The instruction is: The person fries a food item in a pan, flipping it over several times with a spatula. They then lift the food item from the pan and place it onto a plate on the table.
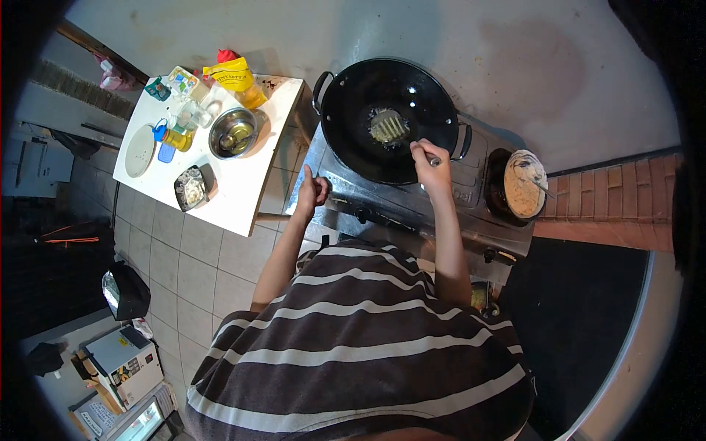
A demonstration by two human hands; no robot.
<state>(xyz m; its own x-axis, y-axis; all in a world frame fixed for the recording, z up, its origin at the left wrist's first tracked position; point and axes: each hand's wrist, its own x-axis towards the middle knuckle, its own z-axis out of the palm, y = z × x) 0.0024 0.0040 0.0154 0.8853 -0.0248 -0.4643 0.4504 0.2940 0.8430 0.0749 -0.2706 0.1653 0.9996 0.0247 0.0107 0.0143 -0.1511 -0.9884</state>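
Observation:
My right hand [434, 165] is closed round the handle of a slotted turner [390, 129]. The turner's head is down in a large black wok [360, 158] with two loop handles. Something pale lies at or under the turner's slots, in a little shiny oil; I cannot make out what it is. The wok rests on a steel gas stove [331, 158]. Left of the stove knobs, my left hand [312, 192] hovers with fingers curled and thumb up, nothing visible in it.
On the stove's right side stands a bowl of orange-beige batter [523, 187] with a utensil in it. A white table [235, 195] at left carries a steel bowl [234, 134], a dark square bowl [193, 188], a yellow pouch [229, 75], bottles, jars and a plate [140, 151].

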